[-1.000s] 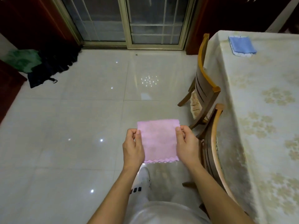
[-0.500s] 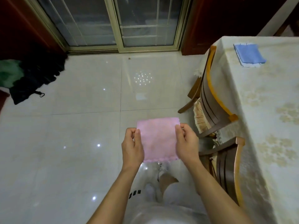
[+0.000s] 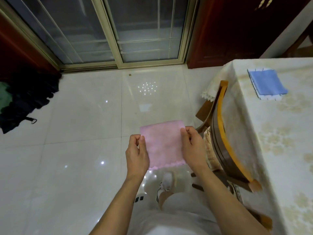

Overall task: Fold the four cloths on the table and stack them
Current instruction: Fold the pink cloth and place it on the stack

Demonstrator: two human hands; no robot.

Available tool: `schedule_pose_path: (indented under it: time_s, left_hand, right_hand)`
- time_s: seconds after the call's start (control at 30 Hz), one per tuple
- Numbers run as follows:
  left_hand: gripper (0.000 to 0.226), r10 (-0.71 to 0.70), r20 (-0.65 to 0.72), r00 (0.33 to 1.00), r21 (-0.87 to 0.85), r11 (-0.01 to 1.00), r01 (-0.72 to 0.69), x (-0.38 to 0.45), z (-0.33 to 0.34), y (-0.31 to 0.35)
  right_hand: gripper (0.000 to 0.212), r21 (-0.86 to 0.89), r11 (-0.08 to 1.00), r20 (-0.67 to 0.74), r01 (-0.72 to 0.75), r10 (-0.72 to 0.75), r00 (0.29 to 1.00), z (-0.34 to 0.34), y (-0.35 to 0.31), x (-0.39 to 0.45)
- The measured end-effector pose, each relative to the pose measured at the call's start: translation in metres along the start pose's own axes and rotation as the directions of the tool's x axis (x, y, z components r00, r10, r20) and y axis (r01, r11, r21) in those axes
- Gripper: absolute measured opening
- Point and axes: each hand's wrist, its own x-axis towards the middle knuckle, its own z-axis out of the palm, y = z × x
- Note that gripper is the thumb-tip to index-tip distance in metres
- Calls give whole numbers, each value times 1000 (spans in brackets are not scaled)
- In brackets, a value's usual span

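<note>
Pink terry, limp and light: the pink cloth (image 3: 163, 145) hangs in mid-air over the floor, well apart from the table (image 3: 279, 150) at my three o'clock. My left hand (image 3: 137, 153) pinches its left edge, my right hand (image 3: 193, 146) its upper right corner. I judge it will sag wherever unsupported, so corners are the hold. At one o'clock, the blue cloth (image 3: 267, 83) lies folded on the table.

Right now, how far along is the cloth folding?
Already done, it seems: a small stack lies on the table, a folded blue cloth on top of something white; how many it holds is unclear. In hand: the left hand and right hand pinch a pink cloth over the floor. Left: finishing it and adding it to the stack.
</note>
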Motion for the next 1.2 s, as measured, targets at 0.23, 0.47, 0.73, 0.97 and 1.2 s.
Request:
schedule_pose_path:
  time_s: [0.23,0.47,0.73,0.97,1.2]
  left_hand:
    - [21,-2,23,1000,-19,1000,2,66,36,31]
    - [22,49,53,997,-12,999,-48,123,63,61]
    - [19,123,148,981,15,992,-127,221,100,82]
    - [18,155,288,945,15,986,-167,340,120,129]
    - [18,216,415,884,62,962,-265,430,141,156]
  right_hand:
    - [21,-42,999,-34,-14,13,999,-4,-3,76]
    - [22,-19,999,-78,-47,45,996,-9,-16,136]
    - [25,-18,998,-212,-61,56,976,0,-26,223]
    - [26,-8,990,-324,-140,129,937,25,-62,315]
    - [26,34,973,-450,-228,219,866,43,-84,378]
